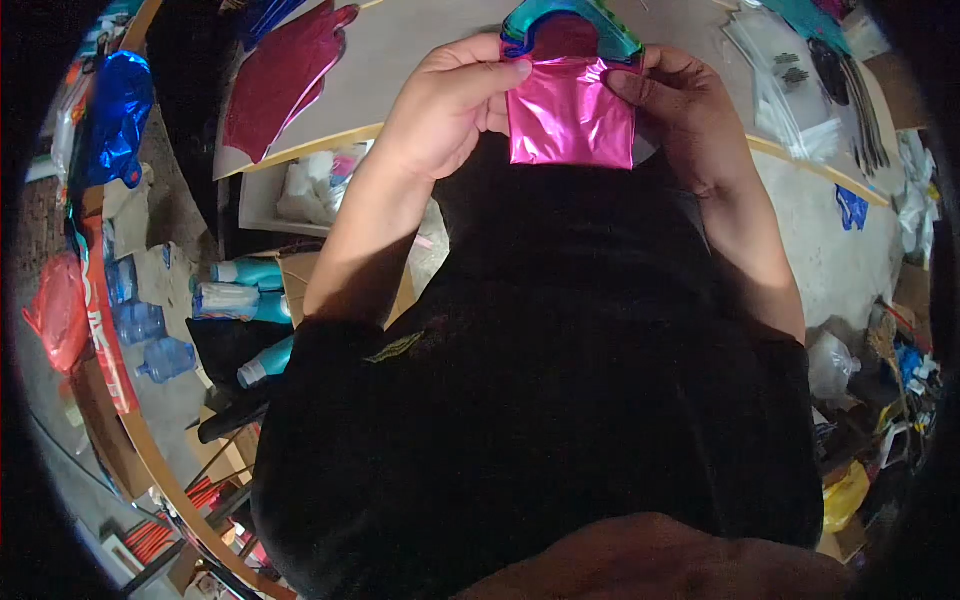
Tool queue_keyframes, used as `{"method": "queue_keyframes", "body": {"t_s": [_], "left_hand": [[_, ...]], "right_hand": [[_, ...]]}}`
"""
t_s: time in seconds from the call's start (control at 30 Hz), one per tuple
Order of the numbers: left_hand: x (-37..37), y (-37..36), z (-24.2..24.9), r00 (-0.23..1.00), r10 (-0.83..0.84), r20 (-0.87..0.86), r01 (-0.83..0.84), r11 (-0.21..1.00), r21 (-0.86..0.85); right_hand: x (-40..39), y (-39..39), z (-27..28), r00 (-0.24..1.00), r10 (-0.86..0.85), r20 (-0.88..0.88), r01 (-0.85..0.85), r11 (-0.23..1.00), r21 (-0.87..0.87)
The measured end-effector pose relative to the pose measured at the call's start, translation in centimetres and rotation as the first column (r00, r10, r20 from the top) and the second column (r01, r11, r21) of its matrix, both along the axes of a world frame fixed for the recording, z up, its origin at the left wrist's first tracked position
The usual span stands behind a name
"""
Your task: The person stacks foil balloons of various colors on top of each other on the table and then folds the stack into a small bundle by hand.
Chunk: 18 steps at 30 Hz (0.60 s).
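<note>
Between both hands is a folded foil balloon (572, 115), flat and shiny pink, with a glossy blue-green curved part at its top. My left hand (455, 100) pinches its upper left side, thumb lying on the pink face. On the opposite side, my right hand (685, 115) grips the upper right edge with the thumb in front and fingers partly behind. The pink lower part hangs squarely over the near edge of the table (410, 65), in front of my dark shirt.
Flat dark pink foil (285, 80) lies on the table's left side. Clear plastic bags (780, 85) lie at its right. Below left are an open drawer (265, 200), teal bottles (250, 273) and blue water jugs (165, 358). A shiny blue foil item (122, 118) stands far left.
</note>
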<state>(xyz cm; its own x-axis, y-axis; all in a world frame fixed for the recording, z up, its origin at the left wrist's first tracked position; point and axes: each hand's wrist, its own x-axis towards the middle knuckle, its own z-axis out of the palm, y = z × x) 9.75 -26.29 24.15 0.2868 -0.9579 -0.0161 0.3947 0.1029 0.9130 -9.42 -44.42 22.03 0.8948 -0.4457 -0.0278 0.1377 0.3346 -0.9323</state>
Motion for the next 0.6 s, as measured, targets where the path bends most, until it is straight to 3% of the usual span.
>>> {"method": "queue_keyframes", "body": {"t_s": [0.43, 0.5, 0.53, 0.6], "left_hand": [[0.1, 0.0, -0.2, 0.993, 0.007, -0.121, -0.014, 0.998, -0.055], [0.0, 0.3, 0.4, 0.973, -0.114, -0.202, 0.084, 0.985, -0.152], [-0.2, 0.3, 0.4, 0.973, -0.114, -0.202, 0.084, 0.985, -0.152], [-0.6, 0.2, 0.5, 1.000, -0.002, -0.004, 0.002, 0.999, -0.053]], "right_hand": [[-0.4, -0.1, -0.3, 0.997, 0.001, 0.078, -0.001, 1.000, -0.010], [-0.6, 0.3, 0.6, 0.993, 0.040, 0.111, -0.043, 0.999, 0.022], [-0.5, 0.3, 0.5, 0.993, 0.040, 0.111, -0.043, 0.999, 0.022], [-0.3, 0.4, 0.2, 0.975, 0.000, 0.222, 0.019, 0.996, -0.084]]}}
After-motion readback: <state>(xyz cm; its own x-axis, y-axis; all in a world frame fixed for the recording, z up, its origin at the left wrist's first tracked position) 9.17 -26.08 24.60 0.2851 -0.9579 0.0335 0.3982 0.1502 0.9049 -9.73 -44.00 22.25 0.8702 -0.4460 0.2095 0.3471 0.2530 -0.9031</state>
